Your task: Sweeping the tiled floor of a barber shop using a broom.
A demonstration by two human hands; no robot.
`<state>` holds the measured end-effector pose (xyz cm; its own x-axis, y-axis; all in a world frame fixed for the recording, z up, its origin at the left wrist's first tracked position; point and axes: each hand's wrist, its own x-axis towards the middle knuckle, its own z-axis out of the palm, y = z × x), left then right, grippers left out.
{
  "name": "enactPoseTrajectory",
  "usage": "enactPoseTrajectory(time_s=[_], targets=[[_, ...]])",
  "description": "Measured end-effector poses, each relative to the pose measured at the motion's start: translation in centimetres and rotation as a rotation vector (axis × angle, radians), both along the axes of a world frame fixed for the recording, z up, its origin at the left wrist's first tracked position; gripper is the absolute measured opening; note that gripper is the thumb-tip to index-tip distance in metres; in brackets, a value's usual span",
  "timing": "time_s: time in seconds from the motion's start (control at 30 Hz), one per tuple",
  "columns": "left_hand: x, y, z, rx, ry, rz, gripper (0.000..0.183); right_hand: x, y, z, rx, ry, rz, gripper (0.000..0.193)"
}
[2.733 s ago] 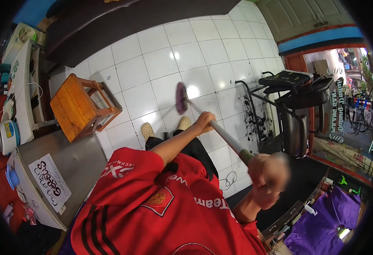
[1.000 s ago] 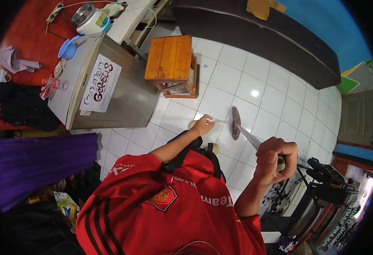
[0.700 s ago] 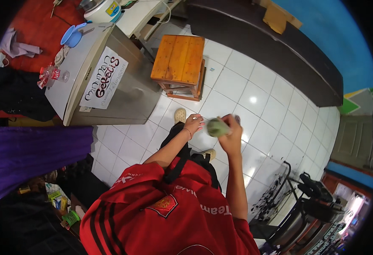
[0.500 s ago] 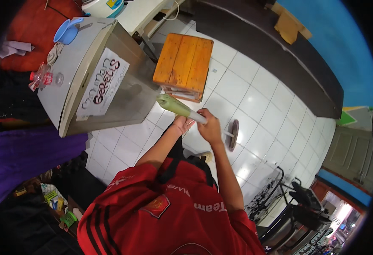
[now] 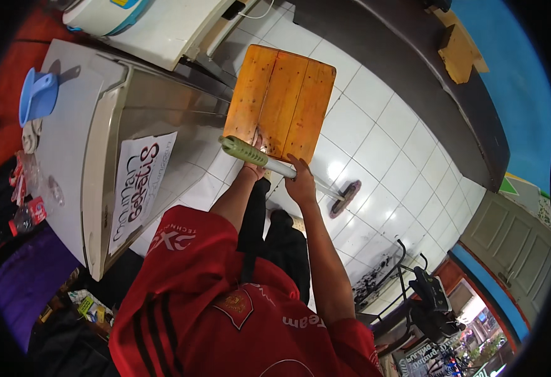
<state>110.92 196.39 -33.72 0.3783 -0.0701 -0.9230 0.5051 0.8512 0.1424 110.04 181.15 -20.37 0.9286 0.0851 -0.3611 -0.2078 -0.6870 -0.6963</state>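
Note:
A long-handled mop (image 5: 282, 168) slants across in front of me, its green ribbed grip (image 5: 241, 149) toward the left and its brownish-purple head (image 5: 345, 199) down on the tiles. The fingers of my right hand (image 5: 300, 183) are closed around the white pole, with fingertips close to the near edge of an orange wooden stool (image 5: 282, 94). Behind the grip, my left hand (image 5: 255, 168) reaches to that same edge, a digit showing on the stool's top. The grip hides much of the left hand, so its hold is unclear.
To the left stands a fridge (image 5: 156, 119) with a paper sign, a blue dipper (image 5: 38, 96) and a plastic bottle (image 5: 29, 213) on it. A dark bench (image 5: 407, 69) curves along the back right. White floor tiles (image 5: 376, 135) lie between; black metal equipment (image 5: 414, 283) stands at lower right.
The stool appears larger and nearer, and both hands have come up to its near edge. The mop's grip now lies across the stool's near left corner. The whole view has shifted.

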Motion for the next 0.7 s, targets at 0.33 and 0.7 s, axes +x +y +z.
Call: enactPoseTrajectory(time_s=[0.33,0.7], targets=[[-1.2,-1.1,-6.3,-0.022,-0.019,0.157,0.071,-2.9,-7.8,6.5,-0.049,-0.13,-0.298,0.021],[-3.4,-1.4,-4.4,0.014,-0.086,0.041,0.042,-12.1,-19.5,13.7,0.054,-0.187,-0.64,0.019]])
